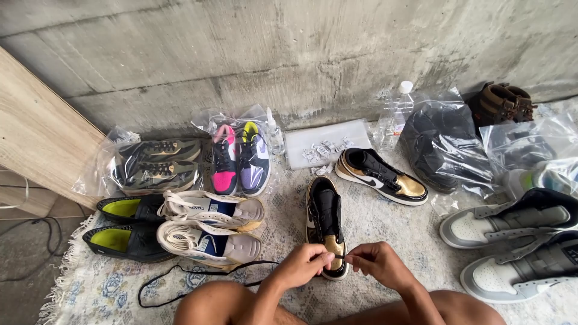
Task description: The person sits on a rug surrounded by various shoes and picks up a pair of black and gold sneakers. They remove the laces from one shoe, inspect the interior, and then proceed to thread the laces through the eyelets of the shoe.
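Both hands, left hand (pixel 304 265) and right hand (pixel 376 263), pinch a thin black shoelace (pixel 201 272) at the toe of the black-and-gold leather sneaker (pixel 326 225) on the patterned rug (pixel 391 229). Its matching sneaker (pixel 380 176) lies just beyond; white-laced cream shoes (pixel 208 225) lie left, grey-and-white high-tops (pixel 518 241) right.

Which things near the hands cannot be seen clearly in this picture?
- Head view: the toe of the black and gold shoe is covered by the left hand and right hand.
- The black lace end between the fingers is too small.
- The dark shoes in the bag are blurred by plastic.
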